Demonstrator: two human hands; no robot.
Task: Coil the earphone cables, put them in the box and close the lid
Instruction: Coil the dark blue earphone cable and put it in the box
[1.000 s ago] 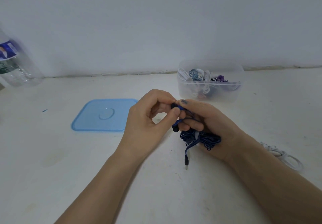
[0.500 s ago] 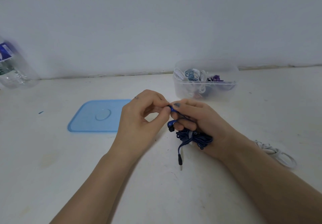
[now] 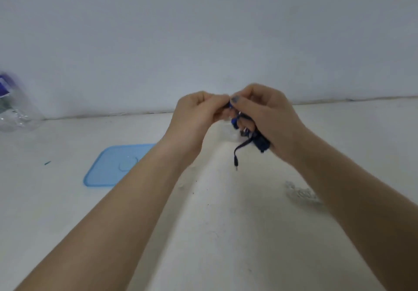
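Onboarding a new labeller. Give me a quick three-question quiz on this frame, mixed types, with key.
1. True or false: the blue lid lies flat on the table.
2. Which hand holds the bundled blue earphones? A) left hand B) right hand
3. What hangs free below the bundle?

Key:
1. True.
2. B; the left hand only pinches the top end.
3. The plug.
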